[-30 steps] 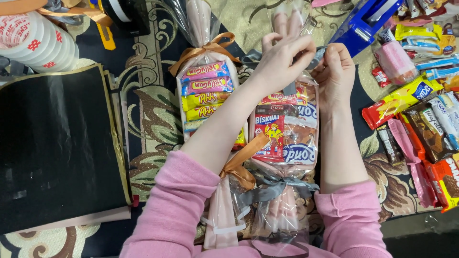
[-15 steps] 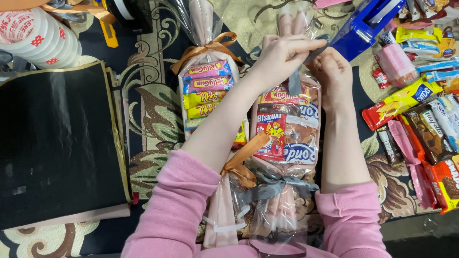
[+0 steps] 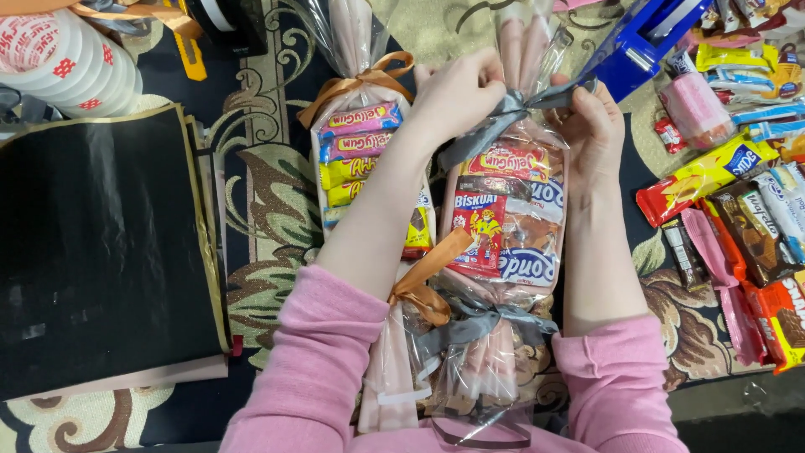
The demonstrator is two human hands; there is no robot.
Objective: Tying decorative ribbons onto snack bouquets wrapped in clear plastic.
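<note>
A clear cellophane bag of snack packets (image 3: pixel 507 218) lies between my forearms. A grey ribbon (image 3: pixel 503 117) is wrapped around its neck. My left hand (image 3: pixel 457 92) pinches the ribbon at the neck from the left. My right hand (image 3: pixel 591 126) pulls the ribbon's other end out to the right. Beside it on the left lies a second filled bag (image 3: pixel 360 159) tied with an orange ribbon (image 3: pixel 360 82). Two more tied bags lie near my chest, one with an orange bow (image 3: pixel 423 289), one with a grey bow (image 3: pixel 482 323).
Loose snack packets (image 3: pixel 738 210) are piled at the right. A blue tape dispenser (image 3: pixel 641 38) sits at the top right. A black flat bag (image 3: pixel 101 252) lies at the left, with white tape rolls (image 3: pixel 59 59) and a yellow cutter (image 3: pixel 191 52) above it. A patterned carpet (image 3: pixel 260 193) lies underneath.
Both hands stayed at the bag's neck. The grey ribbon is now drawn tight around it, with my right hand pulling its end out to the right.
</note>
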